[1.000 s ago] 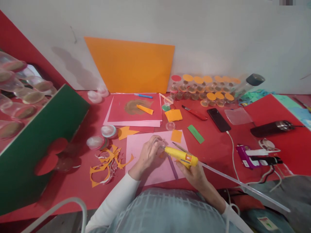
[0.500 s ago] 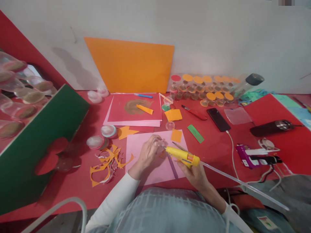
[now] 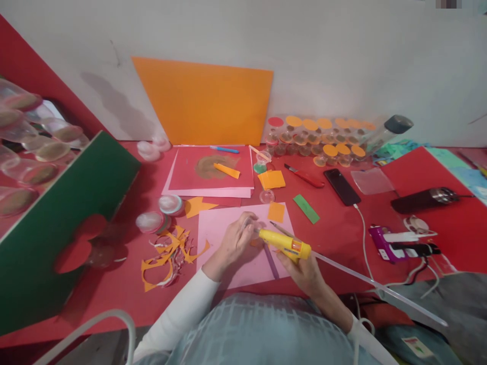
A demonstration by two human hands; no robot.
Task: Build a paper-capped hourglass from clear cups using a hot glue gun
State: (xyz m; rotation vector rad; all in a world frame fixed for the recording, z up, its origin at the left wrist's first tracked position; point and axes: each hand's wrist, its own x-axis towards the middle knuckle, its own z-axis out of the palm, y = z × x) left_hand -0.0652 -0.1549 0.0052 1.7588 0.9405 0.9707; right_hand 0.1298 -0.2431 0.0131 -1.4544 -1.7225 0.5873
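Observation:
My right hand (image 3: 306,274) is wrapped round the handle of a yellow glue gun (image 3: 283,242), with a long clear glue stick (image 3: 376,284) trailing from its back. The nozzle points left and meets a small clear plastic cup (image 3: 250,223), pinched between the fingers of my left hand (image 3: 235,241). Below both hands lies a pink sheet (image 3: 213,228) carrying a purple strip (image 3: 271,261), an orange paper square (image 3: 276,212) and a thin pointed tool (image 3: 279,228), partly covered by the gun.
Orange paper scraps (image 3: 171,253) lie to the left, near a green board (image 3: 68,233). Several clear cups with orange discs (image 3: 310,124) stand along the wall. A red cutter (image 3: 306,177), a phone (image 3: 342,186) and a purple power strip (image 3: 384,246) are on the right.
The glue gun has shifted very slightly left, its nozzle staying at the clear cup. My left hand has barely moved and keeps its hold.

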